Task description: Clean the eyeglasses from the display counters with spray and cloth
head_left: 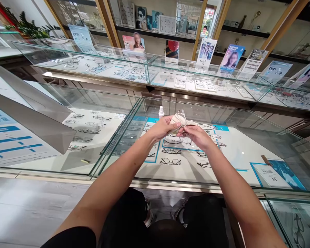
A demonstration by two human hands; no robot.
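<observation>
Both my hands meet above the glass display counter point(222, 168). A bunched cream cloth point(176, 119) is between them. My left hand point(163, 126) is closed around the cloth from the left, its thumb lying across the front. From the right, my right hand point(197, 135) pinches the cloth's lower edge with bent fingers. Thin pale loops stick up from the top of the cloth; whether they are cord or part of a glasses frame I cannot tell. Just behind my left hand stands a small white spray bottle point(161, 112).
Several eyeglasses point(170, 161) lie under the counter glass. Large white folded signs point(23, 137) stand at the left. Beyond is a second glass showcase point(150, 74) topped with advertising cards point(232, 58), with wall shelves point(157, 31) behind it.
</observation>
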